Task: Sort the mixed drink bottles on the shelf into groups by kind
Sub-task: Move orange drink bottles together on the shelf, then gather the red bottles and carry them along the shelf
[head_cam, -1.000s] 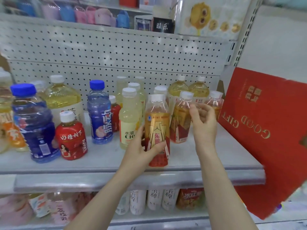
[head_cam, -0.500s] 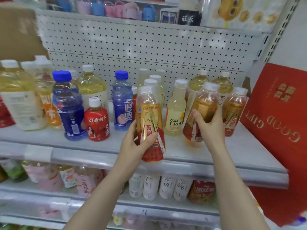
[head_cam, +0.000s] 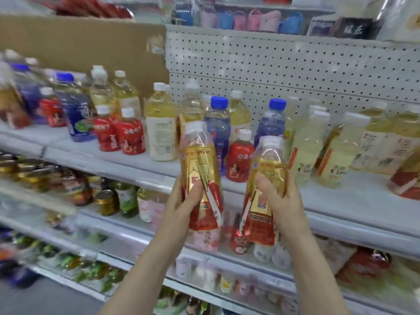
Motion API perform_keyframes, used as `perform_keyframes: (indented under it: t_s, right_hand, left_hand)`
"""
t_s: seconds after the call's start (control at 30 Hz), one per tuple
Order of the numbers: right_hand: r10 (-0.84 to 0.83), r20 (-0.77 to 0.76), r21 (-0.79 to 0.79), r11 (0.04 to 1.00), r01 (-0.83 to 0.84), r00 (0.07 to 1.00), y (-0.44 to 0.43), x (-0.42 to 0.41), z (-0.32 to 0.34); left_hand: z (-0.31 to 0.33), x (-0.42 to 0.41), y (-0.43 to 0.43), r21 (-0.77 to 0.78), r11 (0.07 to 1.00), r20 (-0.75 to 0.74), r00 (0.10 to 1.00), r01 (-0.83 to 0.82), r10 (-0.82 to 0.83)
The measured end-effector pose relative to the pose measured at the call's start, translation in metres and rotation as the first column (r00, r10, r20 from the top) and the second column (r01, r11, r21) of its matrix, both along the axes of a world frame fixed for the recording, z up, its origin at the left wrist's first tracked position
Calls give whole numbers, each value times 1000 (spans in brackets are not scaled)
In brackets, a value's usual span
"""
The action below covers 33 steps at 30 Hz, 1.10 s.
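Shelf (head_cam: 354, 196): long pale board that carries the mixed drinks, with a pegboard panel (head_cam: 295, 71) behind it and a brown cardboard sheet (head_cam: 79, 42) over its left part
Lower shelves (head_cam: 127, 242): more stock beneath, too blurred to name
Tall yellow tea bottles (head_cam: 161, 123): split up, some left of centre and others at the far right
Pale lemon bottles (head_cam: 306, 144): standing together right of centre, the one kind that looks grouped
Blue-capped bottles (head_cam: 218, 123): scattered, two near the middle with other kinds between them, more at the blurred left end
Small red bottles (head_cam: 129, 133): a pair side by side left of centre, one alone (head_cam: 239, 158) between the blue-capped ones
Left gold-and-red bottle (head_cam: 200, 169): upright, off the shelf, held in front of its edge
Right gold-and-red bottle (head_cam: 268, 169): tilted slightly, also off the shelf, just beside the first
Left hand (head_cam: 181, 201): wrapped round the lower half of its bottle
Right hand (head_cam: 279, 198): gripping its bottle at the label, thumb across the front
Progress: early by my reading; one kind gathered, two matching bottles in hand with no place yet, and the tea, blue-capped and red kinds left to regroup
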State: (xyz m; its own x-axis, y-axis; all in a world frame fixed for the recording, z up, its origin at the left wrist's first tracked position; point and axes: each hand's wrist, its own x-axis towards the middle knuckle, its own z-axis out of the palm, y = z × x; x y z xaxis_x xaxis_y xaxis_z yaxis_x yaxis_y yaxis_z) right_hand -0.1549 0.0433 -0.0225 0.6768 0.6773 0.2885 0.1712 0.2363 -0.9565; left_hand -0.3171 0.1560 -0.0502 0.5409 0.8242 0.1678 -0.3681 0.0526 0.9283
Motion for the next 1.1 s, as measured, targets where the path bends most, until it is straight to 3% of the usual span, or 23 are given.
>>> perform_keyframes:
  t_s: [0.27, 0.53, 0.8, 1.1]
  right_hand:
    - [160, -79, 38, 987, -157, 984, 104, -131, -16]
    - [329, -58, 9, 944, -329, 942, 213, -230, -9]
    - [421, 38, -7, 907, -421, 906, 334, -288, -12]
    - [385, 215, -14, 920, -391, 898, 477, -325, 11]
  left_hand:
    - [-9, -160, 84, -18, 986, -22, 986, -164, 164]
    - [-6, -270, 156, -35, 959, -60, 959, -280, 278]
    - [-13, -329, 259, -52, 916, -60, 917, -397, 394]
    - [8, -356, 401, 19, 909, -30, 909, -416, 417]
